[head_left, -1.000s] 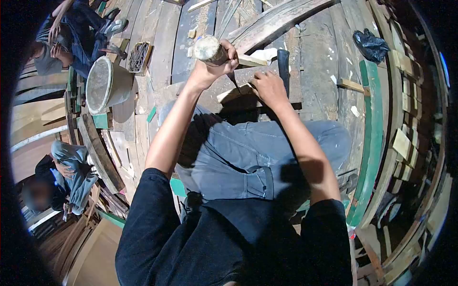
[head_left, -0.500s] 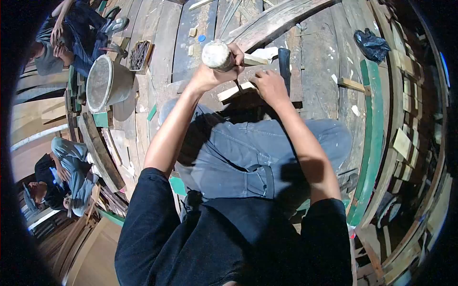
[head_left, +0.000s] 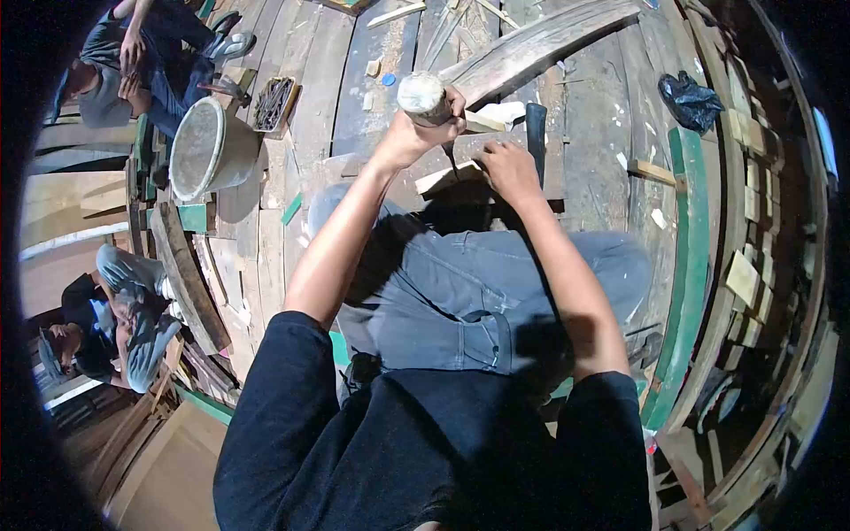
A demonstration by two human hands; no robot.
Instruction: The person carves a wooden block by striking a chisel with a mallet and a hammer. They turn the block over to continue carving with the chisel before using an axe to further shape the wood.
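My left hand [head_left: 414,137] is closed around a chisel [head_left: 424,96] with a thick, pale, round-topped handle. Its thin dark shaft points down at a short piece of wood [head_left: 436,180] in front of my lap. At the right end of that piece, my right hand [head_left: 513,173] has its fingers bent over the wood, holding it; the fingertips are partly hidden. Just beyond my right hand stands a black tool handle [head_left: 536,133], whose other end I cannot make out. A pale wood offcut [head_left: 482,122] lies behind the hands.
A long curved plank [head_left: 549,46] lies ahead on the board floor. To the left are a bucket [head_left: 199,150], a box of nails [head_left: 276,104] and two seated people. A black plastic bag [head_left: 689,100] and a green beam [head_left: 683,274] lie on the right.
The view has shifted slightly, so the scene sits a little further right. Both hands keep nearly the same hold on the chisel and wood. The lower-left person's arm has moved.
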